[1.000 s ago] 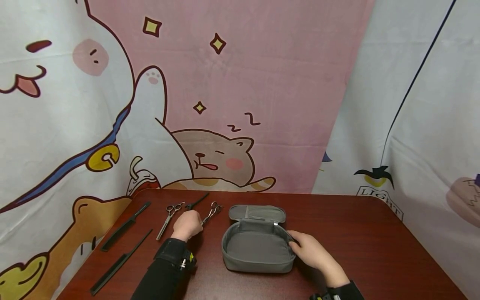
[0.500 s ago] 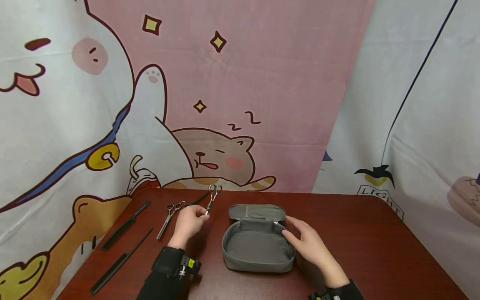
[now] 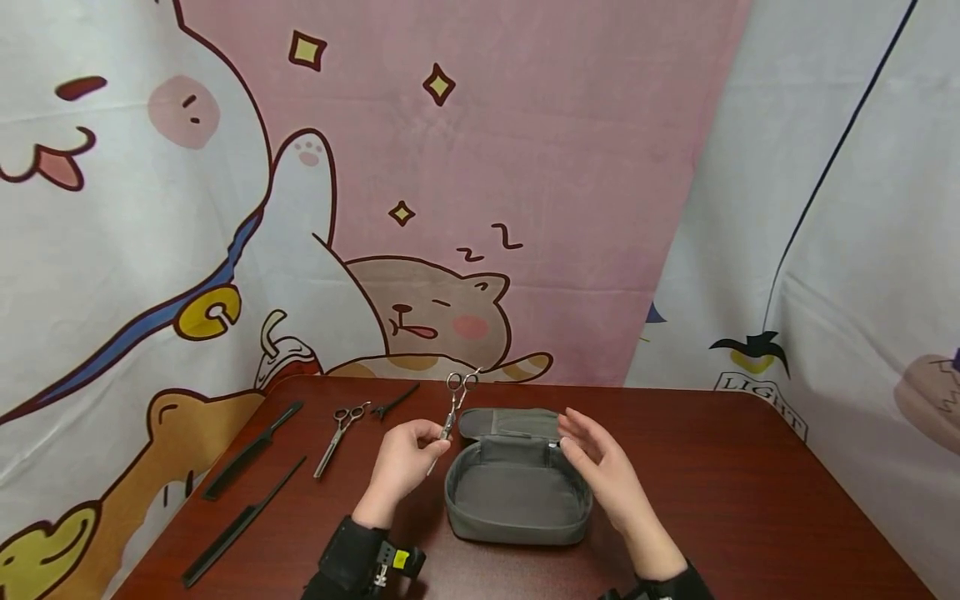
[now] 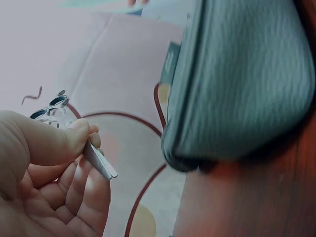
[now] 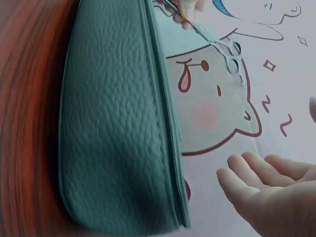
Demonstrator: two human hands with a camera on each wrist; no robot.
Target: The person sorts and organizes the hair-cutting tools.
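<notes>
Between thumb and fingers my left hand [image 3: 407, 457] pinches a pair of silver scissors [image 3: 453, 406] by the blades, handle loops up and tips pointing down. It holds them in the air just left of a grey zippered case [image 3: 517, 529], whose lid is folded back. In the left wrist view the closed blades [image 4: 101, 162] stick out past the thumb. My right hand [image 3: 611, 479] hovers at the case's right rear side with its fingers extended, holding nothing. The right wrist view shows that hand [image 5: 274, 190] apart from the textured case wall [image 5: 113, 118].
Left on the brown table [image 3: 750, 500] lie a second pair of scissors [image 3: 339, 442], a small black clip [image 3: 393, 402] and two dark combs, one farther back [image 3: 251, 454] and one nearer [image 3: 240, 527]. A cartoon curtain [image 3: 585, 167] hangs behind the table's far edge.
My left hand has lifted the scissors off the table and carried them right towards the case. The right hand has let go of the case's side and moved up and back.
</notes>
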